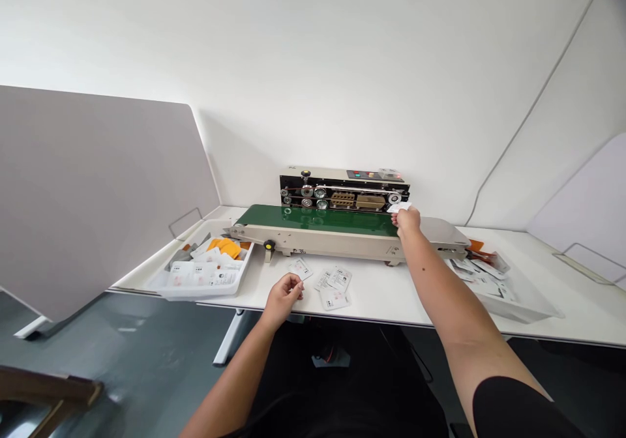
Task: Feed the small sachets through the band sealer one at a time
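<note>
My right hand (408,219) reaches to the right end of a band sealing machine (345,172), its fingers closed on a small white packet (397,208). That packet is by the machine's intake, near the rollers. Curled fingers show on my left hand (285,299), low over the table's front edge, with nothing visible in them. Just beyond it lies a printed white packet (302,268). Several more loose packets (335,299) overlap on the table to its right. A green conveyor belt (323,219) runs along the front of the machine.
A white plastic bin (239,280) on the left holds white and orange packets. Another bin (533,307) on the right holds more packets and something orange. Grey panels (98,184) border the white table (376,294). A steel plate (443,229) extends the conveyor rightward.
</note>
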The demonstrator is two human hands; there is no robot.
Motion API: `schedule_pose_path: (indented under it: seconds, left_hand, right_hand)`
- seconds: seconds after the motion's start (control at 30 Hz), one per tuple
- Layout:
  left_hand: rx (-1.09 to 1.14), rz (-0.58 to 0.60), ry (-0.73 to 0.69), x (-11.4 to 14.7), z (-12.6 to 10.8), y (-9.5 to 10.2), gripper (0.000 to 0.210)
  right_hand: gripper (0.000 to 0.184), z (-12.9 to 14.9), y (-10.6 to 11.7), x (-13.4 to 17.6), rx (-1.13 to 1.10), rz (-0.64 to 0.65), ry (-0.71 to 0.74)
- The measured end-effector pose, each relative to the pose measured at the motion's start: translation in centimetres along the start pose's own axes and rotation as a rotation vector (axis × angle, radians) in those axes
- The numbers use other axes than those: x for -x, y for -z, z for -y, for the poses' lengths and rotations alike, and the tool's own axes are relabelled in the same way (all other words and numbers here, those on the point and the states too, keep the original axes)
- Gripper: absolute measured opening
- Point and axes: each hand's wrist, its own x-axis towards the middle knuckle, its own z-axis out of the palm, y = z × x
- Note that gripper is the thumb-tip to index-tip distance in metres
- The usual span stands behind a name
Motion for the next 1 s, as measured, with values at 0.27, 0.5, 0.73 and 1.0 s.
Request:
schedule_pose_path:
  seconds: [0.27, 0.5, 0.73, 1.0]
  left_hand:
    - [-0.012, -0.010, -0.005, 0.1, -0.1, -0.2, 0.022]
    - [-0.298, -0.034, -0.131, 0.1, -0.8, -0.1, 0.017]
    - [-0.735, 0.028, -0.173, -1.0, 0.0, -1.4, 0.044]
    - [-0.878, 0.130, -0.252, -0.6, 0.6, -2.2, 0.042]
  right_hand:
    - [0.013, 1.3, -1.6, 0.3, 0.019, 0.168, -0.183]
    - [0.025, 1.5, -0.4, 4.1, 0.121, 0.120, 0.053]
    - [0.036, -5.7, 0.7, 19.5, 0.540, 0.613, 0.811]
    - [0.053, -11.5, 0.4, 24.9, 0.904, 1.039, 0.833]
